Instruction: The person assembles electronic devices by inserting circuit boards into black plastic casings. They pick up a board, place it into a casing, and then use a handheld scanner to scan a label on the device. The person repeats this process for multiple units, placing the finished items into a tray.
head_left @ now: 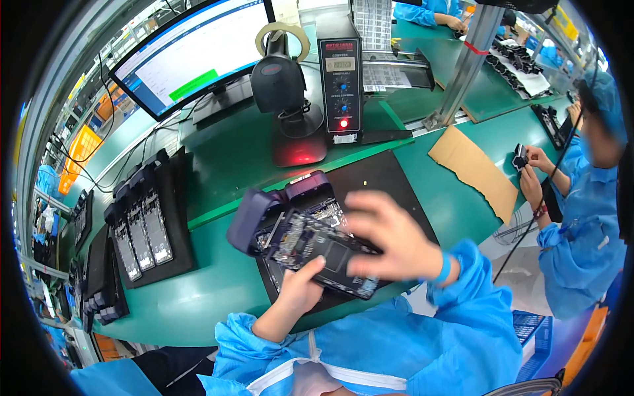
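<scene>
Our left hand [298, 290] grips the circuit-board device [319, 249], thumb on top, above the black mat [399, 188] on the desk [214, 290]; our blurred right hand [399, 237] has fingers spread beside it, contact unclear. We seem mid-handling, which calls for a steady left grip

In front of me: tall black metal control box [341, 122], most marked thing I see. Red lettering [339, 47] heads its face; small pale display [341, 65] below shows digits; fine white captions sit above two blue round knobs [343, 87] and the red lamp [343, 123]. White paper label [345, 138] at its foot, too small for me to read. Wide black-framed monitor [218, 36]: lines of tiny text, illegible to me. Flat black device with bare circuit board [317, 251], which I hold: pale print near its lower end, blurred.
</scene>
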Motion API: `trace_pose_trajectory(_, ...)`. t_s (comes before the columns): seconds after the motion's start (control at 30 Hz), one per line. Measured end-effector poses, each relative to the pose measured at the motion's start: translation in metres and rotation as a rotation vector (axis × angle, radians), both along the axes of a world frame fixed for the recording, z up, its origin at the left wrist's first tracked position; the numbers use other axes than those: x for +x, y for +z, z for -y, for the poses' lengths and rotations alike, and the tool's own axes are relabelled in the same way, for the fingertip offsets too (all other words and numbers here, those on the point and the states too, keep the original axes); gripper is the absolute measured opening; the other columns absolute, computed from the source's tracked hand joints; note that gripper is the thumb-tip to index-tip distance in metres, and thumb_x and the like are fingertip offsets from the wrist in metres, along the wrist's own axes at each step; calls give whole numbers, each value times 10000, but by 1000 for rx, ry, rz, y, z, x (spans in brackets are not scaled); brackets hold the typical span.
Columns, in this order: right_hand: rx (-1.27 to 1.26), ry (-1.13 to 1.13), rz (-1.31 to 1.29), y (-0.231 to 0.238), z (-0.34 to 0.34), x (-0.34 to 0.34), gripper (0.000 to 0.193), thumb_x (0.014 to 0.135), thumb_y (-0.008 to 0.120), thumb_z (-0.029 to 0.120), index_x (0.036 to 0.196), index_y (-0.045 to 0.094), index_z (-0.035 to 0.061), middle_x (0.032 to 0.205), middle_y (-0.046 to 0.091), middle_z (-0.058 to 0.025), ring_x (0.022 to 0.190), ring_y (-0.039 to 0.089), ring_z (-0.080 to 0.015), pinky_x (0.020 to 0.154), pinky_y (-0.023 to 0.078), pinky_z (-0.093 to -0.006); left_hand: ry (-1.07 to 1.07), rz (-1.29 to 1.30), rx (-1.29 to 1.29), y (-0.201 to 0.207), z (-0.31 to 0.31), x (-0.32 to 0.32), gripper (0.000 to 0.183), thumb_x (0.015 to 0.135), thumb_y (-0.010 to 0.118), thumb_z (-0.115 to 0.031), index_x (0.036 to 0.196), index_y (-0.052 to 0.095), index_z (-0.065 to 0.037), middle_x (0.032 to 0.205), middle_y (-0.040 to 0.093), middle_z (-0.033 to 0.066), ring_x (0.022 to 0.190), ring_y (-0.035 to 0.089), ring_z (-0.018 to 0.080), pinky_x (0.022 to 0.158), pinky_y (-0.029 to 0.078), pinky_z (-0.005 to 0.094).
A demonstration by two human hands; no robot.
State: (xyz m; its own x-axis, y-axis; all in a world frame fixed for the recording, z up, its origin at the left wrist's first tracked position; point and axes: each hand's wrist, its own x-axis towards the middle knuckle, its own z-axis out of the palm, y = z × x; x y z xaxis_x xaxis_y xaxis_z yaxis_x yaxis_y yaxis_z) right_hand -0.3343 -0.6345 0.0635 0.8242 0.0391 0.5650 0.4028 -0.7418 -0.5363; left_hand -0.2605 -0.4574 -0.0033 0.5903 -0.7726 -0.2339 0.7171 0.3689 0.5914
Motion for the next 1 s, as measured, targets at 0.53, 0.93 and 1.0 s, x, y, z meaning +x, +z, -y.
trace_pose_trajectory(0.53,820,-711,9,-25,154,129,342,775,619,335,829,655,0,573,423,70,513,313,-34,456,225,-227,222,-45,-3,-22,-28,35,314,739,543,23,1050,500,2,1006,567,135,948,548,257,855,427,392)
trace_pose_trajectory(0.93,1010,-189,-206,-32,32,159,164,797,559,197,746,599,47,563,433,51,466,340,-18,411,218,-186,233,-62,-11,3,-22,53,299,762,529,2,1060,503,13,1017,573,133,939,557,257,855,435,400)
trace_pose_trajectory(1.0,1103,-122,-266,-32,27,169,156,803,545,192,705,572,74,582,441,52,448,318,-15,386,186,-182,244,21,4,18,-12,67,348,801,479,-90,1129,455,23,1129,523,133,1062,491,262,947,355,404)
